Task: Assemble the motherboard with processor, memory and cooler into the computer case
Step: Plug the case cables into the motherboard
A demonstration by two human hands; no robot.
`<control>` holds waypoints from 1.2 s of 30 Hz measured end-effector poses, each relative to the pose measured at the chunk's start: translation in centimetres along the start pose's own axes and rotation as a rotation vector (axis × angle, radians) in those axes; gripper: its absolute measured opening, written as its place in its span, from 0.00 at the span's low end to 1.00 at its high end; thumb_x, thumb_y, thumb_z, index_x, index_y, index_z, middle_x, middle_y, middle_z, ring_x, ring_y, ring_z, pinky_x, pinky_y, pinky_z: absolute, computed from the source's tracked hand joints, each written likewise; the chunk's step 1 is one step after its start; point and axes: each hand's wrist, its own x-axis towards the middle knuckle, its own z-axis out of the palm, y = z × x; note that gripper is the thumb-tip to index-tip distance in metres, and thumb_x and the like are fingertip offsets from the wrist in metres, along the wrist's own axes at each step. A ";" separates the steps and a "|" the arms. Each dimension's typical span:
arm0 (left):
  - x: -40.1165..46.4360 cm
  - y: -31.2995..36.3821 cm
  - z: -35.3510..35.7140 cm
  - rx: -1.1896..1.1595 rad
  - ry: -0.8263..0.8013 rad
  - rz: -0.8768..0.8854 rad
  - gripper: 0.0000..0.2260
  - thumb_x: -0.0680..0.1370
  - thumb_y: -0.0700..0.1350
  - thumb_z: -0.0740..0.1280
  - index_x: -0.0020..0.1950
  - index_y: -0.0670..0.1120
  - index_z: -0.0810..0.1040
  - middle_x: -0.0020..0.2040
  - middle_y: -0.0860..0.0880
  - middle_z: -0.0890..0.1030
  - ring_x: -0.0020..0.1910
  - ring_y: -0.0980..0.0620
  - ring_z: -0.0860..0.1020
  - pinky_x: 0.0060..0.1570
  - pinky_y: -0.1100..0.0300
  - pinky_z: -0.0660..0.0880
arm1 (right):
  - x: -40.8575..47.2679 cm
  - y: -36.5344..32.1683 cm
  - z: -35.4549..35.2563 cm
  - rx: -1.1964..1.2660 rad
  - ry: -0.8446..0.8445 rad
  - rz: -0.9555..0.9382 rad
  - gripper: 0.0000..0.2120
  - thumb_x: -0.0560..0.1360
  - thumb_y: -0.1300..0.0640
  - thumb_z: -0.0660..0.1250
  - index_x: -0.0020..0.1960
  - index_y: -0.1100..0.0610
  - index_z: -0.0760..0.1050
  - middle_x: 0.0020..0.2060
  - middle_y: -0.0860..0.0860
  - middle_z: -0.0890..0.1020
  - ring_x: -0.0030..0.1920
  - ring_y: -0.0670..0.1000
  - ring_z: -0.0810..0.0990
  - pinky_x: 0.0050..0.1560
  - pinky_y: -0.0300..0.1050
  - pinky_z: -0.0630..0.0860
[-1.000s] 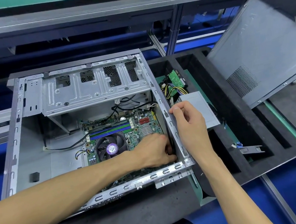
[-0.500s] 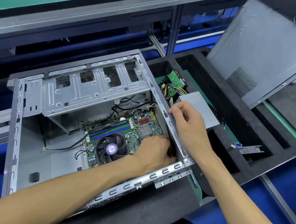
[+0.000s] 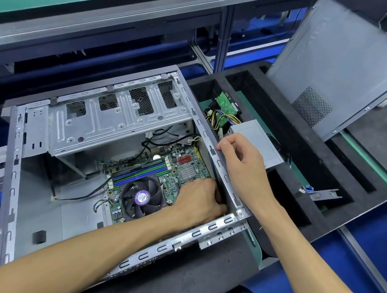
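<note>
Both hands stay put: the left hand point(image 3: 202, 200) remains curled at the motherboard point(image 3: 166, 174) corner inside the computer case point(image 3: 11, 207), its grasp hidden. Just right, the right hand point(image 3: 244, 164) still grips the case's rim, the cooler point(image 3: 141, 197) left of both.

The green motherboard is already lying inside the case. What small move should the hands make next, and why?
Probably the left hand should nudge the green motherboard toward the grey metal computer case wall, since it sits at that board corner while the right hand rests on the rim.
</note>
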 end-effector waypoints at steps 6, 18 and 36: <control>0.3 -0.4 0.1 0.029 -0.039 0.022 0.13 0.69 0.55 0.73 0.35 0.49 0.73 0.32 0.54 0.76 0.29 0.57 0.70 0.40 0.57 0.65 | 0.1 0.1 0.0 -0.007 -0.002 0.012 0.09 0.82 0.54 0.61 0.45 0.49 0.76 0.31 0.43 0.75 0.31 0.42 0.69 0.33 0.33 0.66; 0.9 -0.5 0.8 0.079 -0.080 -0.109 0.12 0.65 0.50 0.73 0.36 0.47 0.73 0.41 0.52 0.68 0.45 0.50 0.66 0.49 0.53 0.61 | -0.1 0.1 0.1 -0.022 0.000 -0.002 0.09 0.82 0.54 0.61 0.44 0.47 0.75 0.33 0.46 0.75 0.32 0.41 0.70 0.34 0.31 0.68; -1.7 -0.7 -9.0 -0.144 -0.305 0.009 0.07 0.80 0.49 0.66 0.56 0.50 0.81 0.48 0.54 0.81 0.45 0.55 0.80 0.43 0.63 0.75 | -0.3 -0.3 0.1 -0.240 0.052 -0.155 0.08 0.81 0.52 0.62 0.45 0.48 0.77 0.36 0.46 0.78 0.39 0.48 0.76 0.38 0.43 0.74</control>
